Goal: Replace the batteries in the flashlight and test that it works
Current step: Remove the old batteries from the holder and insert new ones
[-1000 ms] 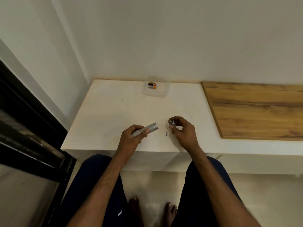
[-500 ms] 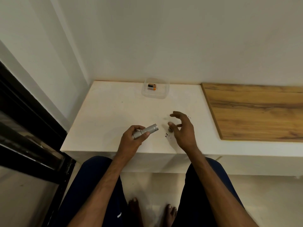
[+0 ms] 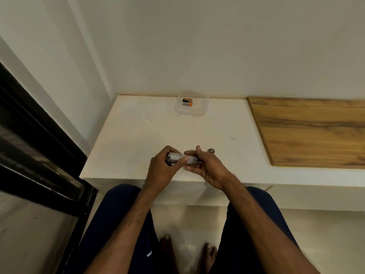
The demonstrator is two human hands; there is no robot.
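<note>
Low in the middle of the frame, both hands hold the silver flashlight [image 3: 182, 159] level above the white worktop [image 3: 138, 135]. The left hand [image 3: 161, 171] is clamped around its left end; the right hand [image 3: 207, 167] grips its right end with fingers curled beneath. A small round cap [image 3: 211, 150] lies on the worktop just right of the right hand. At upper centre, against the wall, a clear box [image 3: 192, 104] holds batteries [image 3: 187, 101]. A wooden board [image 3: 312, 133] fills the right.
</note>
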